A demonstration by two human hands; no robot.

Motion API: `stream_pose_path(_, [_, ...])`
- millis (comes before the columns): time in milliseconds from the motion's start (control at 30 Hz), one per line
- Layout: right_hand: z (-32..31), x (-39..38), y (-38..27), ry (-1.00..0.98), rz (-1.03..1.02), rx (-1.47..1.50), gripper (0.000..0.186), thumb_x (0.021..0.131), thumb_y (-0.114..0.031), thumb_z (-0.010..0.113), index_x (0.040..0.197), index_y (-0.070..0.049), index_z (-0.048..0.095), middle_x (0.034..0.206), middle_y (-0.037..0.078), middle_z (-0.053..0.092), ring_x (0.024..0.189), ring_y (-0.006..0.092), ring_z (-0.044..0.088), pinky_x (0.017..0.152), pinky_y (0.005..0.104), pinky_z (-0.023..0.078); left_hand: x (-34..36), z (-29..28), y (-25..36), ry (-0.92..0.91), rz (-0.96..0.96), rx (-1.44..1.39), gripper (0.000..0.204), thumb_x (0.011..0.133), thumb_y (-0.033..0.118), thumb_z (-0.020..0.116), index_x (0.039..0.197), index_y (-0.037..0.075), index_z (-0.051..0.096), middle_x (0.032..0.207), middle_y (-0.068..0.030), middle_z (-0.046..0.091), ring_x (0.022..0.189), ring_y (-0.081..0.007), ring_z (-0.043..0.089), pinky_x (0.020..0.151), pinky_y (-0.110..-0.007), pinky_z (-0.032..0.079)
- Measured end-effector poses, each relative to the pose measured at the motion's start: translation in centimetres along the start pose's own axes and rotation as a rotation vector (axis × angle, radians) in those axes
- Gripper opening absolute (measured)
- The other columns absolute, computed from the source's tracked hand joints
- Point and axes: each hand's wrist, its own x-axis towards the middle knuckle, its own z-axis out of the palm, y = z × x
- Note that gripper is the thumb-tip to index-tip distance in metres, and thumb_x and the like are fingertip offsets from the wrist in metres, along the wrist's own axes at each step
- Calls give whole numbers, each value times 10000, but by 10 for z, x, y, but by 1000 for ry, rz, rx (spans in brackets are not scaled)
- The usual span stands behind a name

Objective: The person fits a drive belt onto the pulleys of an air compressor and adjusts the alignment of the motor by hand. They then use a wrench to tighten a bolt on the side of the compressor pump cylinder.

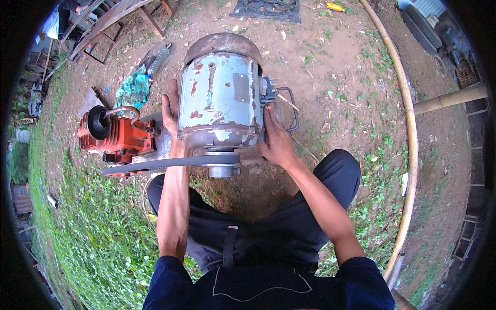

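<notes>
A large cylindrical electric motor with chipped pale grey-blue paint sits between my hands, a rust-brown cover at its far end. My left hand grips its left side, fingers pointing forward and partly hidden. My right hand holds the right side, fingers against the casing below a side terminal box with a wire and a metal handle. A black belt runs from the pulley at the motor's near end toward a red finned compressor pump on the left.
A green cloth lies beyond the pump. A wooden bench stands at upper left. Bamboo poles run along the right. A black mat and yellow bottle lie ahead. My bent legs flank the grassy ground near me.
</notes>
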Motion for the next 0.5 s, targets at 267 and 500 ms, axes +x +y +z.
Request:
stream_pose_path(267, [-7,-2,-1,-69,35,57,926,678,-32,630,1472,76,167,1489,352,208,1386,437,266,1134,416,295,-3,5,0,89,24,212,680,942,554,436,1389,42,458,1307,-126,555,1126,-229,566,962,-360,449])
stream_pose_path(500, [-10,1,1,-110,-2,21,912,684,-8,613,1475,73,166,1486,360,201,1397,440,232,1140,421,284,-5,1,3,-7,-83,95,669,967,518,400,1379,-6,446,1294,-143,568,1142,-232,571,995,-351,440])
